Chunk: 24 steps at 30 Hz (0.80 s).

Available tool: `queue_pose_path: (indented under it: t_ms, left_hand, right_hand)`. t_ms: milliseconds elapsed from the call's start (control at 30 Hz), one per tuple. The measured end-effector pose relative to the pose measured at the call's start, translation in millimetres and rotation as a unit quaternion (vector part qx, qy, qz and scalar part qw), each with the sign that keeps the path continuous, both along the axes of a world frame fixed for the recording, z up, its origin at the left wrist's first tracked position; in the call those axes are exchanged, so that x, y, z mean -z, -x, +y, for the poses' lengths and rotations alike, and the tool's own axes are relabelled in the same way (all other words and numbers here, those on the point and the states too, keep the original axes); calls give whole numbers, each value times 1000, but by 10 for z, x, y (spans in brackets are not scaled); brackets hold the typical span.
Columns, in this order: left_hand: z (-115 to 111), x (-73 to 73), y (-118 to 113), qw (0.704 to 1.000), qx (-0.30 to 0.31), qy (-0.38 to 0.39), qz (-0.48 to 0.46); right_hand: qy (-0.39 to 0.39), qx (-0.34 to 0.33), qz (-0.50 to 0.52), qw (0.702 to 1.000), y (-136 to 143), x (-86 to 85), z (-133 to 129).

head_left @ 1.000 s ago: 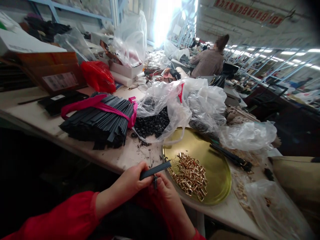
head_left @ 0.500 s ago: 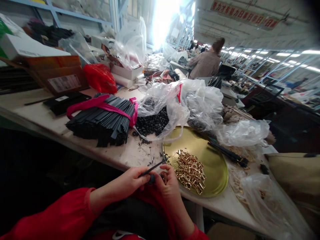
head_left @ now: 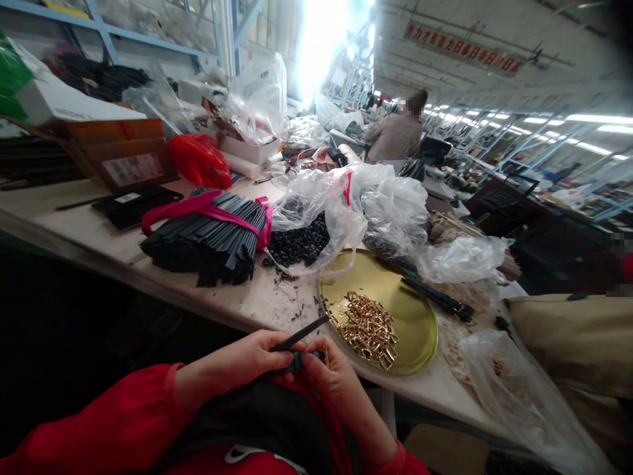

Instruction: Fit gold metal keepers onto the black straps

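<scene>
1. My left hand (head_left: 267,356) is closed on a black strap (head_left: 309,332), whose free end slants up toward the tray.
2. My right hand (head_left: 333,369) meets it just beside, thumb and fingers pinching a folded part of that strap; a glint of gold shows at my fingertips, too small to make out.
3. Both hands are in front of the near edge of the bench (head_left: 230,307), above my dark lap.
4. Ahead and to the right, a round gold-coloured tray (head_left: 418,340) carries a heap of small gold buckles (head_left: 370,326).
5. Over the tray's right rim lie black buckled straps (head_left: 440,300).
6. Left of the tray, farther in, small black rings (head_left: 304,244) spill from a clear plastic bag (head_left: 316,194).
7. Beside them sits a bundle of dark strips (head_left: 208,241) under a magenta band (head_left: 225,212).
8. Behind that are a red plastic bag (head_left: 200,161) and a cardboard box (head_left: 121,145).
9. Farthest, a person in a brown top (head_left: 395,137) sits below a red-lettered banner (head_left: 459,49).
</scene>
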State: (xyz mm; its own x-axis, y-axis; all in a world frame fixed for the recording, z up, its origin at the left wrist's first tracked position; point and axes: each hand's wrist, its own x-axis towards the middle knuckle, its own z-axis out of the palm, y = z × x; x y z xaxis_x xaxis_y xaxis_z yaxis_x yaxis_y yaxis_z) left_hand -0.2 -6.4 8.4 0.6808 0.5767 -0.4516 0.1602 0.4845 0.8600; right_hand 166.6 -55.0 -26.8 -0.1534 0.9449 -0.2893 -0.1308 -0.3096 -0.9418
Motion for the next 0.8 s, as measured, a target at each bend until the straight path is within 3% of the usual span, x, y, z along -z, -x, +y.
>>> queue_pose_path:
  t_ms: [200,300,400,467,533,633,800]
  left_hand:
    - [-42,-55,-28,998,4,-33,-52]
    - [-32,6,-61,998,-3,-48,-26]
    - [-1,61,-49,988,43,-139,56]
    - [25,68,-21,976,89,-166,112]
    - [48,63,2,973,118,-146,132]
    - [71,76,-4,979,110,-110,131]
    - [91,122,-72,980,97,-118,128]
  right_hand:
    - [61,-14,81,995,22,-77,-27]
    - [-26,30,-26,999,35,-46,-36]
    - [-125,53,-134,982,17,35,-60]
    - [-142,48,-162,975,-4,93,-68]
    - [-144,45,-187,971,-19,137,-62]
    - [-147,29,-211,966,-23,164,-36]
    - [-176,-13,-232,957,-55,171,18]
